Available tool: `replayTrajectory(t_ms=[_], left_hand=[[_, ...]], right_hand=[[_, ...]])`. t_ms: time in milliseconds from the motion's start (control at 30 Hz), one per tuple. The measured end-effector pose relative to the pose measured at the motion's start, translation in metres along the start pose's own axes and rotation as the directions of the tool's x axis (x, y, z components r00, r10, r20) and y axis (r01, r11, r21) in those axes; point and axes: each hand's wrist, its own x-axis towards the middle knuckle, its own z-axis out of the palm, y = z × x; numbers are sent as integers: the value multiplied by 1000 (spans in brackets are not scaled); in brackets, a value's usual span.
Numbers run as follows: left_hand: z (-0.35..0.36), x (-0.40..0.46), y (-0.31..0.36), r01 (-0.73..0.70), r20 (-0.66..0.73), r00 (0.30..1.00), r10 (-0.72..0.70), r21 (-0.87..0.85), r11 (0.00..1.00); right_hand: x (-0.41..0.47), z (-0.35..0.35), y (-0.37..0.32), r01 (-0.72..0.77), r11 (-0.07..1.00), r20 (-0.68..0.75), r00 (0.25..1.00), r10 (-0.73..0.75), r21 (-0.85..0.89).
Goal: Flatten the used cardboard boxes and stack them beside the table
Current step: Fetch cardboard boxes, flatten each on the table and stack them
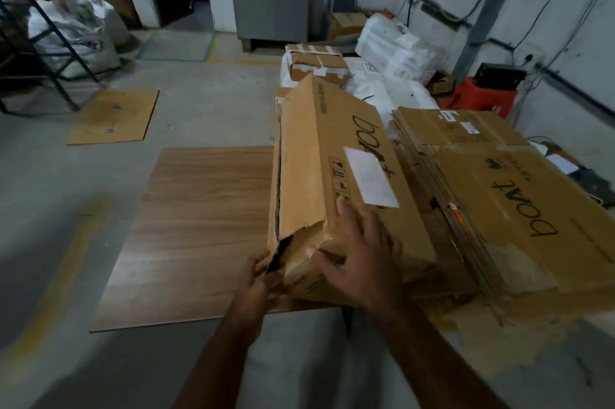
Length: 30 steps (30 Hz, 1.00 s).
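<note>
Both hands work the near end of the half-collapsed box (336, 175) on the worktop (199, 225): left hand (259, 278) pinches its torn corner flap, right hand (359, 258) presses flat on top. Cardboard looks light, stiff, already creased; gripping along the edges seems safest.

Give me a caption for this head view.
Both hands collapsing a cardboard box on the wooden table.

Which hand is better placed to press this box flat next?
Probably the right hand: it lies spread on the box's top panel near its torn end, ready to push down. The left hand is at the torn corner's edge, next to the table, better suited to steadying.
</note>
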Motion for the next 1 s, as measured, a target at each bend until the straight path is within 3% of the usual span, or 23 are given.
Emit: replayTrajectory(t_ms=[200, 400, 500, 600, 633, 700, 733, 767, 833, 900, 933, 1000], left_hand=[[-23, -5, 1, -8, 97, 995, -10, 186, 982], [-35, 3, -2, 41, -48, 998, -31, 216, 976], [-35, 4, 2, -8, 22, 1000, 2, 243, 970], [-27, 4, 4, -90, 139, 989, 52, 286, 954], [-24, 6, 4, -104, 157, 986, 60, 286, 952], [-18, 11, 2, -108, 186, 981, 55, 289, 951], [-15, 12, 1, -112, 197, 979, 55, 290, 950], [-12, 13, 0, -118, 204, 977, 59, 291, 949], [-6, 12, -2, -132, 206, 976, 74, 284, 950], [1, 12, -3, -140, 197, 976, 89, 261, 955], [5, 11, -4, -147, 203, 974, 97, 250, 957], [10, 11, -6, -162, 241, 966, 98, 263, 951]], right_hand=[[-16, 72, -21, 225, 945, -9, 972, -234, -238], [-10, 75, -14, 221, 943, -11, 973, -231, -251], [-11, 73, -17, 202, 950, 40, 979, -198, -238], [-5, 58, -16, 204, 973, 71, 978, -197, -110], [-5, 51, -12, 161, 987, 25, 987, -162, 5], [-7, 35, 6, 26, 963, -201, 979, 29, 268], [-9, 30, 19, -77, 915, -284, 937, 202, 395], [-11, 26, 32, -206, 829, -272, 880, 389, 520], [-19, 24, 59, -373, 535, -13, 811, 585, 758], [-28, 34, 79, -463, 165, 325, 794, 513, 871], [-32, 39, 85, -502, 122, 400, 794, 458, 857], [-36, 48, 96, -506, 181, 400, 816, 418, 843]])
